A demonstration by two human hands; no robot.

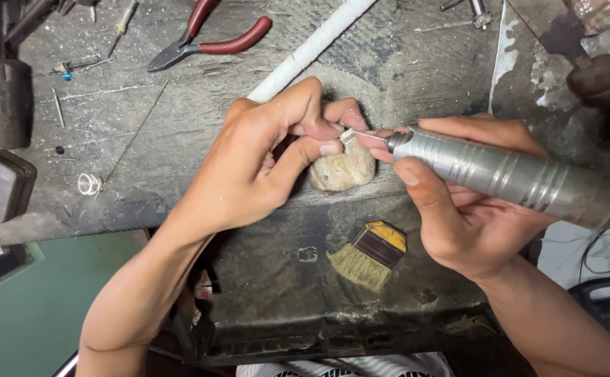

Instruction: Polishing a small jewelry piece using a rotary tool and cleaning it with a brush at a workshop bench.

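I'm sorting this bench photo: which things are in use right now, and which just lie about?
In use:
left hand pinching a small silver piece
right hand holding the grey rotary handpiece
worn bench peg under the piece

Lying about:
red-handled pliers
small brush
white wrapped rod
silver ring

Jeweller's workshop, scarred grimy bench (179, 119), red-handled pliers (207, 38), rotary handpiece (514, 178), small bristle brush (368, 255), loose metal ring (88, 183)
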